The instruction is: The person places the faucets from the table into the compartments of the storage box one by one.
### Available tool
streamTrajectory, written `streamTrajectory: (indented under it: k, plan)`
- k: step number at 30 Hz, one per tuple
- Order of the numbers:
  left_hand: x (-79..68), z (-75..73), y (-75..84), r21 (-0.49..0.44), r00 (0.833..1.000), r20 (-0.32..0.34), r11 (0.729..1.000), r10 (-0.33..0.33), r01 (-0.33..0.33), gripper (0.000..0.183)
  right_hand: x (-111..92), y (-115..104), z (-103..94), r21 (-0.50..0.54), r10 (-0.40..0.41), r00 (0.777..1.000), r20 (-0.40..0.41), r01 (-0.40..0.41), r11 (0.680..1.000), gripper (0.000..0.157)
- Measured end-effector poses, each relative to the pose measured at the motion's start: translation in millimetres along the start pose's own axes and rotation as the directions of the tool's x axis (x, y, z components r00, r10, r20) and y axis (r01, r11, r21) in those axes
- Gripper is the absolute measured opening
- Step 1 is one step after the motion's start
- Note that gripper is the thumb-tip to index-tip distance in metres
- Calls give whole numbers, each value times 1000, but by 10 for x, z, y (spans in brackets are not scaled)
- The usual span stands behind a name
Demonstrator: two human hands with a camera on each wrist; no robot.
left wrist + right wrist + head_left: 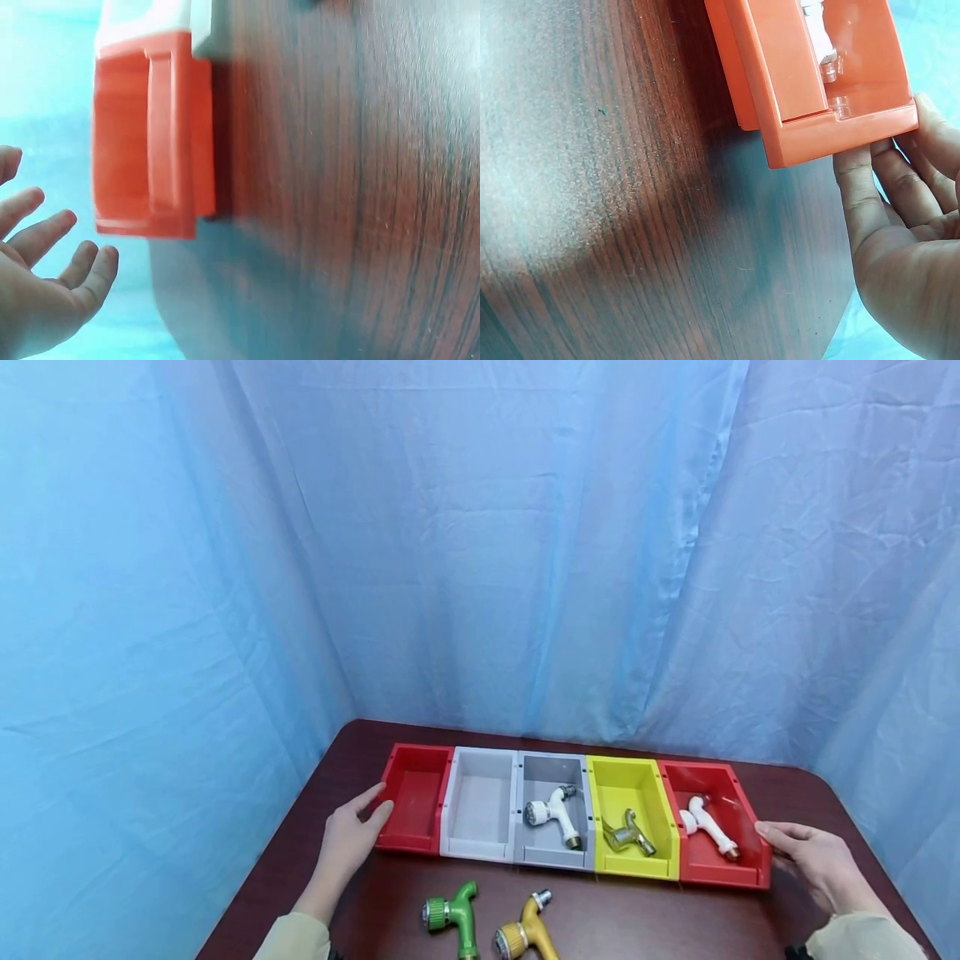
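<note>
A row of joined bins runs across the table: a red bin [412, 800] at the left end, a white bin [480, 802], a grey bin [536, 853], a yellow bin [637, 866] and another red bin [720, 874] at the right end. My left hand [352, 831] is beside the left red bin, its fingers spread and apart from the wall in the left wrist view. At the other end my right hand [821, 864] grips the right red bin's outer side, thumb at the rim and fingers against the wall. White faucets [558, 814] lie in the grey and right red bins; a brass-coloured faucet [628, 835] is in the yellow one.
In front of the row, a green faucet [457, 914] and a yellow faucet [528, 931] lie on the dark wooden table [390, 902]. Blue curtains [480, 568] hang behind the table and along both sides.
</note>
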State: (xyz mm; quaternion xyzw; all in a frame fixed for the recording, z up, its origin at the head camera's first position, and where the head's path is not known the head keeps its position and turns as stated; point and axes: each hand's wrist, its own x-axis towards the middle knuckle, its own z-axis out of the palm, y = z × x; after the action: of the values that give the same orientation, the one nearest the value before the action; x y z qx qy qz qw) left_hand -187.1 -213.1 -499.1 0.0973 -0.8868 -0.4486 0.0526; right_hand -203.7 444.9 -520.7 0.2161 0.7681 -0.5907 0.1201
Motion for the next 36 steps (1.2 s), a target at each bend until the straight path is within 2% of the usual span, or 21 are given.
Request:
streamTrajectory:
  k: [3,7,13,18,24,27,31,36]
  plan:
    - [-81,63,112,86,998,15,994,60,-61,56,10,-5,12,-18,0,1000,-11,0,1000,50]
    - [-204,181,245,189,990,55,973,127,-135,56,25,6,21,-51,16,1000,-23,-17,999,57]
    - [-441,374,402,247,965,115,934,237,-259,52,23,12,17,-66,17,1000,-20,-18,998,61]
    - [-628,506,536,274,939,206,905,275,-325,54,11,0,26,-39,12,1000,-17,-12,999,62]
    - [-803,655,639,292,906,309,878,289,-380,63,5,-9,41,-24,8,1000,-10,-9,1000,62]
    - [-856,749,653,308,891,360,867,275,-392,67,-2,-5,40,-37,7,1000,-13,-8,999,62]
    - [-900,903,651,331,874,434,863,218,-380,72,-12,0,32,-55,5,1000,-15,-6,998,61]
    - [-949,1116,666,359,852,513,874,107,-326,83,-36,-13,31,-68,5,1000,-11,-5,998,65]
